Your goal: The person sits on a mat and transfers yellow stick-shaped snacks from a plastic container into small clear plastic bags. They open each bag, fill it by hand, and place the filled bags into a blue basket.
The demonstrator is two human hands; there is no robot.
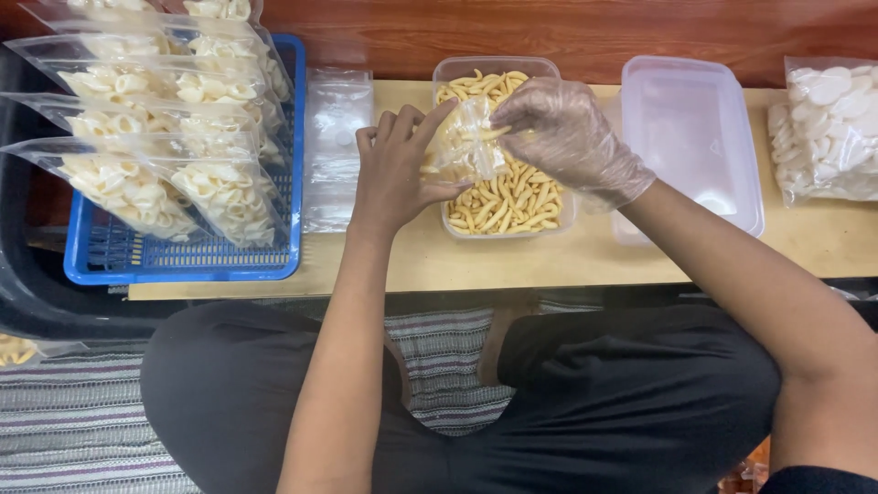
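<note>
While 2 hands, left hand [395,174] and gloved right hand [562,133], pinch 1 small clear bag [468,137], 2 tubs stand behind.

Low pale wooden board [512,265] runs across the middle here, serving as a work surface, its near edge casting a thin shadow on what lies below. Beyond it, at the far side, a dark reddish-brown wooden panel [567,32] fills the top of the view, glossy, catching a soft sheen. Down near, a striped woven mat [78,421] covers the floor, grey and purple bands running left to right. On the far left, something black with a curved edge [27,293] sits beside the board. Light is even and soft.
</note>
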